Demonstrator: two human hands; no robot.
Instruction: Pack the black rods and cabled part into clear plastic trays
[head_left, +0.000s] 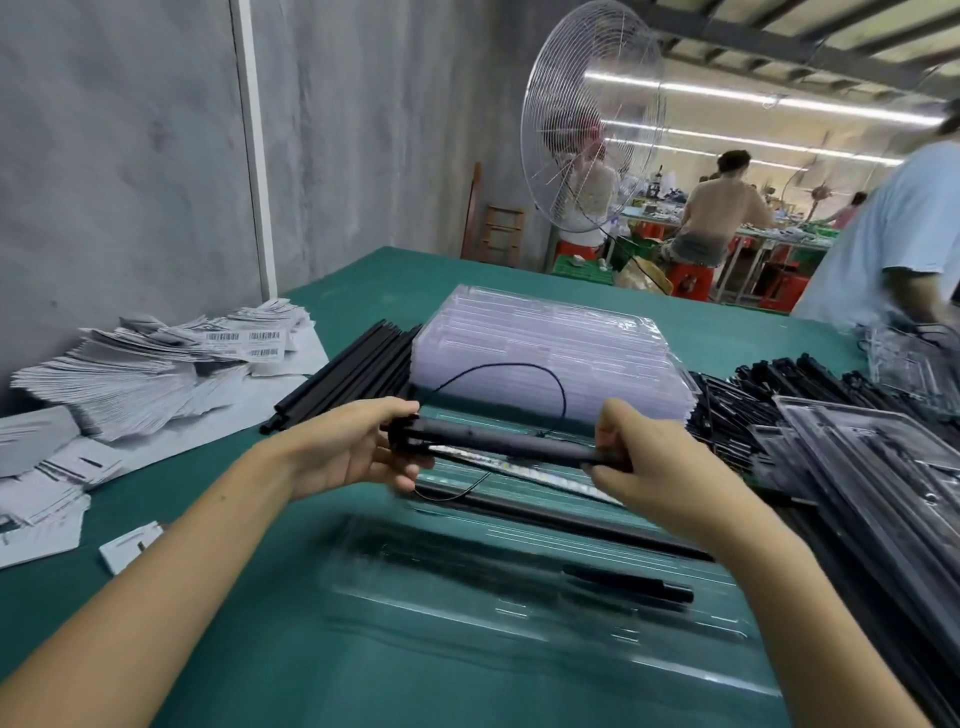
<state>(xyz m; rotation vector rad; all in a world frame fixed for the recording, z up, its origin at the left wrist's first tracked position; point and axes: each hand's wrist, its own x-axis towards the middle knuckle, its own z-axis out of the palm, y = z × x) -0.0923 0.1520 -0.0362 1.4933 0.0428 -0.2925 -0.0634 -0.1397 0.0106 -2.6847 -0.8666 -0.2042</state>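
Observation:
Both hands hold a black cabled part (498, 441) level above the green table. My left hand (353, 449) grips its left end and my right hand (644, 457) pinches its right end. A thin black cable (511, 368) loops up from the part and another stretch hangs below. Under it lies an open clear plastic tray (467, 618), blurred, with black rods (628, 584) in its grooves. A stack of clear trays (550, 353) stands behind the hands. Loose black rods (353, 374) lie left of that stack.
Piles of barcode leaflets (156, 364) cover the table's left side. Filled trays and more black parts (857, 452) crowd the right. A person in a light blue shirt (893, 249) stands at the far right. A large fan (592, 114) stands behind the table.

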